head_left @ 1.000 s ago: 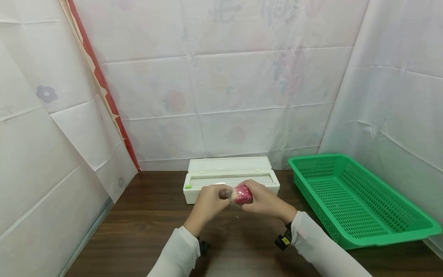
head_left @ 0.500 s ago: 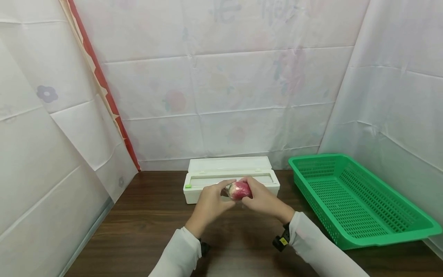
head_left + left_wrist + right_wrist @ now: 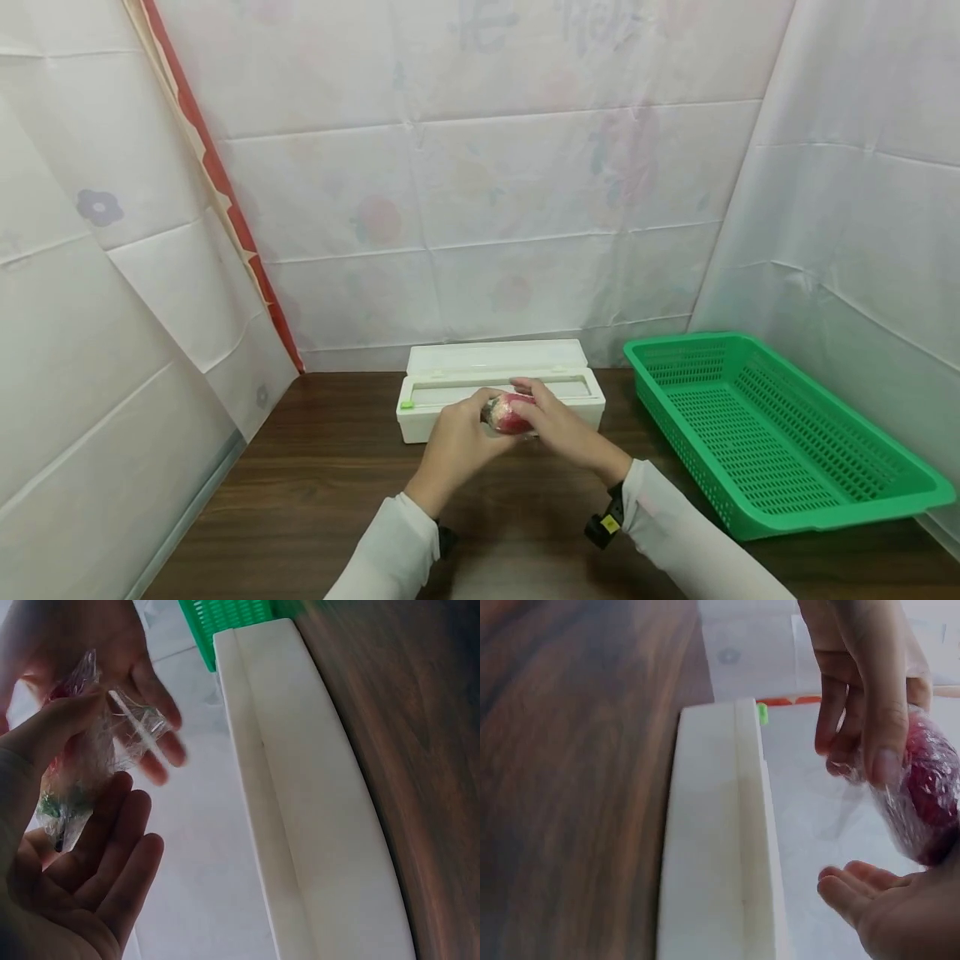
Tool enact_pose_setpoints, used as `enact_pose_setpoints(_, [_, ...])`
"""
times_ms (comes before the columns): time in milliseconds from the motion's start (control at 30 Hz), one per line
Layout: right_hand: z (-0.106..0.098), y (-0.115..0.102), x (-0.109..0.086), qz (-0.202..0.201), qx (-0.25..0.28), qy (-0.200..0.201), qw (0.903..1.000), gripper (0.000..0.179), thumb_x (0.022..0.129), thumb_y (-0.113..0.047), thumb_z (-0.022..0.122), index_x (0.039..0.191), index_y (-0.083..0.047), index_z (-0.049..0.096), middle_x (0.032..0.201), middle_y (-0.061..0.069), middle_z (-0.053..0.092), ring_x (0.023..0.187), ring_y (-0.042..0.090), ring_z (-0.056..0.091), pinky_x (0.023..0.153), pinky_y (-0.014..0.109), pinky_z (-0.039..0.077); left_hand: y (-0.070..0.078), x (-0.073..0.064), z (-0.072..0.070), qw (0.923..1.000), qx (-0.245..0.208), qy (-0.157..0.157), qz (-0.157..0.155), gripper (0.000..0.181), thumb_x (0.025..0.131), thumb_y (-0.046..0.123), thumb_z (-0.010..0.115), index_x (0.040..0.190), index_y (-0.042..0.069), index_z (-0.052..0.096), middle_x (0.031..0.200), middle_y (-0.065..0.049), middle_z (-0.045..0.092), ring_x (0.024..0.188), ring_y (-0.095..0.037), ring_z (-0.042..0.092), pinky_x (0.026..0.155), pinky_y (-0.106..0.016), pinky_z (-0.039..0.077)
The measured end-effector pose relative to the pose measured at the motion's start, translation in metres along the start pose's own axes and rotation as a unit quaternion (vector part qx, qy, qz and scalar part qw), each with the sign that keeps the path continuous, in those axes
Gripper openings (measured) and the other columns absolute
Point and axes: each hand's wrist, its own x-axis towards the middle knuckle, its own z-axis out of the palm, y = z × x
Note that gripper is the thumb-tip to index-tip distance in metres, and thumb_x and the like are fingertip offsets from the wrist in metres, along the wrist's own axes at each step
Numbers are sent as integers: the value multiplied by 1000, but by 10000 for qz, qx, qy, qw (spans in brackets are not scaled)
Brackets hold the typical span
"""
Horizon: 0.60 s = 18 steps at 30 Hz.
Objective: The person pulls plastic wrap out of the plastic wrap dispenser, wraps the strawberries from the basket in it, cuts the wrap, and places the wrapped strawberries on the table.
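Note:
A red fruit [image 3: 507, 414], cream towards one end and green at the tip, is wrapped in crinkled clear cling film. My left hand [image 3: 455, 442] holds it between thumb and fingers above the table. My right hand [image 3: 567, 431] rests against its red side with extended fingers, as the left wrist view shows. In that view a loose flap of cling film [image 3: 142, 735] sticks out between the hands. The right wrist view shows my left thumb pressing film against the fruit [image 3: 930, 791]. My palms hide part of the fruit.
Behind the hands stands a white cling film dispenser [image 3: 416, 429], its lid [image 3: 495, 357] raised and a green slider [image 3: 407, 405] at its left. On the right sits a green perforated basket [image 3: 795, 527]. White printed sheets [image 3: 480, 183] surround the dark wooden table [image 3: 300, 500].
The fruit has shifted slightly left, deeper into my left hand's hold. My right hand has loosened its grip, moved left and straightened its fingers against the fruit.

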Motion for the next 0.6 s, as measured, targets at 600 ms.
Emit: enact_pose_setpoints(600, [8,31,6,760,4883,-1341,8590,51,101,-46,30,131,-4,35,122,4,50,111,17,48,92,27,46,-1,0,-5,9994,-336,38,-92,57,59,45,85,104,16,66,107,0,60,100,-12,52,82,-39,52])
